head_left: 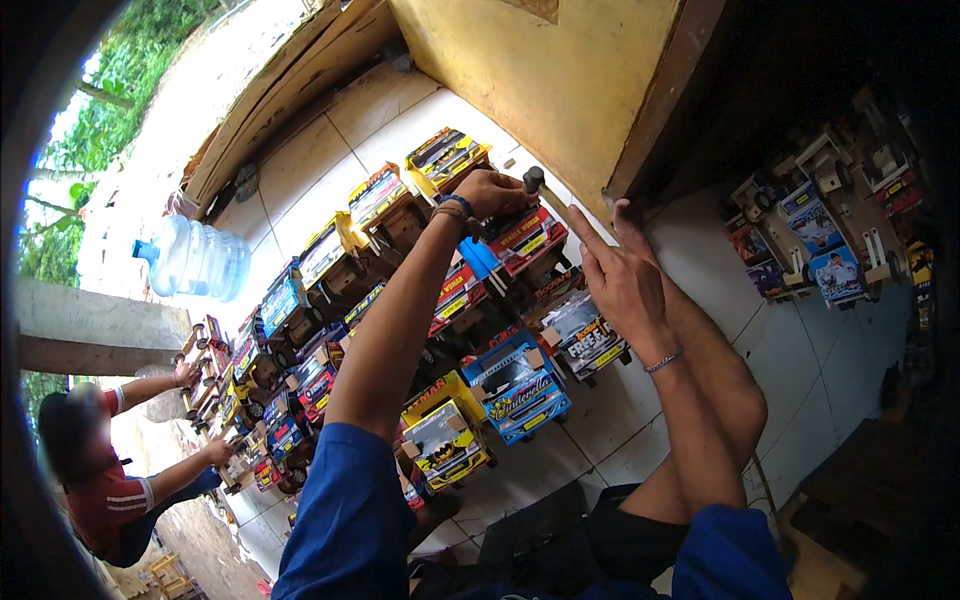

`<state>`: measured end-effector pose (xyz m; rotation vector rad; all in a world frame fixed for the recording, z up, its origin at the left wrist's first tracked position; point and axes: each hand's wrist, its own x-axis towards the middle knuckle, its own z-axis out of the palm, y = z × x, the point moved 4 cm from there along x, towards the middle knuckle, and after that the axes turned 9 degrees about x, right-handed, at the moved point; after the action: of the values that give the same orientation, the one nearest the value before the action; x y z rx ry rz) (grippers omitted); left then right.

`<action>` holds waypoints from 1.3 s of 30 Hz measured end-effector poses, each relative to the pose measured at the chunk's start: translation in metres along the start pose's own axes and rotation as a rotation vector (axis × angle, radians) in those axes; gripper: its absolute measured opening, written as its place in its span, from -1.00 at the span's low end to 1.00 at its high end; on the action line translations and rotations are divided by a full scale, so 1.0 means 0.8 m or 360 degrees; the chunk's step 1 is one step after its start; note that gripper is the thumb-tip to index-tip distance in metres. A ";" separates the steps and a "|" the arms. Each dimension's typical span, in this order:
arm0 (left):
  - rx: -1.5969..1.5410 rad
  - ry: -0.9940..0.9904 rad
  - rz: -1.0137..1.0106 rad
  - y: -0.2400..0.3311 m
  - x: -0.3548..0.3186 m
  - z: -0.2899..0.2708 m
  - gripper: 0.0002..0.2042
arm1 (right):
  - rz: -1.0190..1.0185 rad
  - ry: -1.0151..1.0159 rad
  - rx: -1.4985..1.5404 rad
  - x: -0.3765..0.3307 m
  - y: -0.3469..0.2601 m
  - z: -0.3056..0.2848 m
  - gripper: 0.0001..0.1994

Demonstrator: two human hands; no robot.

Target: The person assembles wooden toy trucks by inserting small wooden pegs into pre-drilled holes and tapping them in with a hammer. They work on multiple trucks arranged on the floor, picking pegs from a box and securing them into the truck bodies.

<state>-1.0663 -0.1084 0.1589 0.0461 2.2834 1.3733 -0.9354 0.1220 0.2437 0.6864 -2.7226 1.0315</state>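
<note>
My left hand (488, 195) is closed at the top of a red toy truck (526, 241); its fingertips are partly hidden, as is any small thing between them. Just beyond them is the dark head of a hammer (534, 180). Its wooden handle runs back to my right hand (625, 295), which is closed on it with the index finger stretched along the handle. Below the red truck stand a white and black toy truck (585, 335) and a blue toy truck (520, 385). A yellow toy truck (447, 155) is just beyond my left hand.
Rows of painted toy trucks (285, 300) cover the tiled floor (620, 430). A person (110, 480) at the left reaches toward the trucks. A large water bottle (195, 258) lies far left. More toys (825, 240) stand right, past a yellow wall (540, 80). My bent leg (735, 400) passes under my right forearm.
</note>
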 end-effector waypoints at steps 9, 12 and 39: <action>0.0238 0.0083 -0.0058 0.015 -0.014 -0.002 -0.80 | -0.0126 0.0114 -0.0052 0.001 0.001 -0.001 -0.41; 0.0047 0.0037 0.0020 0.014 -0.010 0.000 -0.79 | -0.0016 -0.0029 0.0000 0.000 0.001 0.004 -0.40; -0.0106 0.0077 -0.0042 0.008 -0.006 0.003 -0.67 | -0.0106 0.0112 -0.0129 -0.008 -0.006 -0.006 -0.44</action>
<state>-1.0621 -0.1044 0.1650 -0.0391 2.2677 1.4505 -0.9275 0.1242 0.2480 0.7089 -2.6461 0.9076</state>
